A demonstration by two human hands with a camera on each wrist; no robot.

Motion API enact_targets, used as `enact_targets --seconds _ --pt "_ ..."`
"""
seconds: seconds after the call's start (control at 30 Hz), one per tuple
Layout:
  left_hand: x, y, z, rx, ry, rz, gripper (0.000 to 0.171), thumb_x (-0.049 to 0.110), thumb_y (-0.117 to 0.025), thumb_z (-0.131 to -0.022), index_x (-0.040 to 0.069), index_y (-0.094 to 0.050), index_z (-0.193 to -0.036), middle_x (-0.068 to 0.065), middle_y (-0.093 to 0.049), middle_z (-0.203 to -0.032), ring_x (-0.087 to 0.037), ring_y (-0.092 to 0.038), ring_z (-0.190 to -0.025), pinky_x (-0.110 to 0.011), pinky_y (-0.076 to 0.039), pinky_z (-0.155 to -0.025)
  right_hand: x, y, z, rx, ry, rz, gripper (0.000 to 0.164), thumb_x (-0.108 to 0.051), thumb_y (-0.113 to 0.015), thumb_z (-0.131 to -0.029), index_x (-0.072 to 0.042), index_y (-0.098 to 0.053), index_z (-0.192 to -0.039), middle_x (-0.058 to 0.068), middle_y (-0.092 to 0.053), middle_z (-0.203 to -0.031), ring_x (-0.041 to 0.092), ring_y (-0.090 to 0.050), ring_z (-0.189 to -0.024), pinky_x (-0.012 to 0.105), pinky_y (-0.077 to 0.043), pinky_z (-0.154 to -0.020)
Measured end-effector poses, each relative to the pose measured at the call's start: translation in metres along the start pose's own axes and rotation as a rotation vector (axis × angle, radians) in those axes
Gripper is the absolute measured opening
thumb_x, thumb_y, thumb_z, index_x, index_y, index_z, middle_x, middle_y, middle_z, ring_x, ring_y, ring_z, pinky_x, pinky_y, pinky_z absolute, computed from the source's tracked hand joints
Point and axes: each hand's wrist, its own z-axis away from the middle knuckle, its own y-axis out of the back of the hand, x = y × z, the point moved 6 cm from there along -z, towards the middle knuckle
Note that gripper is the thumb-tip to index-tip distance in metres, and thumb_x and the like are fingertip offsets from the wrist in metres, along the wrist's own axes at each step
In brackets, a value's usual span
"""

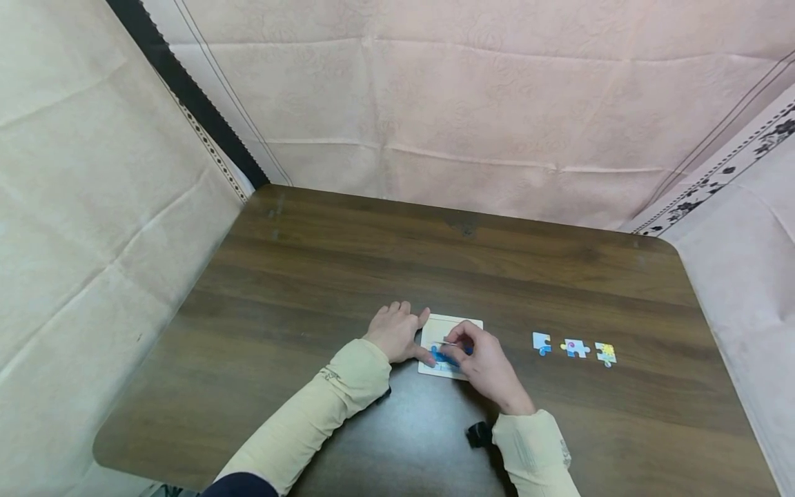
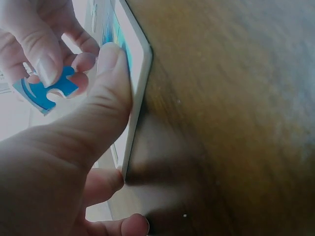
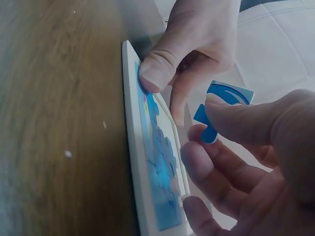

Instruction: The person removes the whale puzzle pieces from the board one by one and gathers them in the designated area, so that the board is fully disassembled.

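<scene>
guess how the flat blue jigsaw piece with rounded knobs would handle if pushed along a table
The flat blue jigsaw piece is probably stiff: pinched in the right hand, it shows no bend. Its thin edge suggests it is light. With flat faces and angular corners, it would likely slide rather than roll.

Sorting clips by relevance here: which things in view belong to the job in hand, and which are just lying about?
Job:
- puzzle tray, with the left hand touching it
- blue jigsaw piece, pinched by the right hand
- three loose jigsaw pieces, probably for the same puzzle

Surroundings:
- wood-grain table
- pale cloth hangings
</scene>
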Motion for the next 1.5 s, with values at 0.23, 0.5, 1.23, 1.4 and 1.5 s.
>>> enact_targets --seconds 0.23,0.5,1.23,1.4,1.5 --pt "0.0 -0.001 -0.001 -0.024 0.012 -0.003 0.102 0.078 -0.062 -0.069 0.023 -0.036 -0.151 -0.014 -0.055 -0.124 -0.026 -0.049 -0.106 -0.039 -0.041 -0.091 0.004 0.014 0.005 0.061 -0.014 0.013 0.012 -0.022 -0.074 -0.088 -0.02 -0.066 -0.097 -0.002 -0.063 -0.093 0.02 -0.055 -0.085 0.037 -0.046 -0.079" --pt "-0.001 -0.001 0.0 -0.028 0.022 -0.004 0.101 0.077 -0.063 -0.069 0.024 -0.037 -0.151 -0.014 -0.054 -0.127 -0.027 -0.049 -0.109 -0.04 -0.041 -0.094 0.01 0.021 0.006 0.096 -0.021 0.073 0.014 -0.023 -0.075 -0.086 -0.019 -0.071 -0.099 -0.003 -0.063 -0.082 0.019 -0.054 -0.074 0.031 -0.047 -0.068" --pt "0.0 -0.002 0.0 -0.014 0.007 0.009 0.101 0.076 -0.066 -0.069 0.023 -0.037 -0.151 -0.015 -0.054 -0.128 -0.026 -0.049 -0.109 -0.038 -0.041 -0.092 0.033 0.092 0.046 0.34 -0.212 0.242 0.028 -0.024 -0.059 -0.098 -0.005 -0.067 -0.117 0.01 -0.066 -0.092 0.023 -0.053 -0.073 0.032 -0.042 -0.059" --pt "0.0 -0.003 0.0 -0.018 0.01 0.015 0.102 0.075 -0.066 -0.069 0.023 -0.037 -0.151 -0.015 -0.054 -0.129 -0.026 -0.049 -0.109 -0.038 -0.041 -0.092 0.051 0.114 0.064 0.413 -0.324 0.287 0.029 -0.032 -0.069 -0.092 -0.006 -0.071 -0.102 0.005 -0.065 -0.08 0.021 -0.054 -0.071 0.032 -0.04 -0.06" --pt "-0.001 -0.003 -0.001 -0.021 0.014 0.017 0.101 0.075 -0.066 -0.069 0.023 -0.037 -0.151 -0.014 -0.053 -0.128 -0.026 -0.049 -0.108 -0.038 -0.041 -0.092 0.061 0.12 0.072 0.402 -0.373 0.297 0.031 -0.038 -0.072 -0.088 -0.007 -0.071 -0.095 0.002 -0.064 -0.075 0.02 -0.054 -0.069 0.034 -0.038 -0.061"
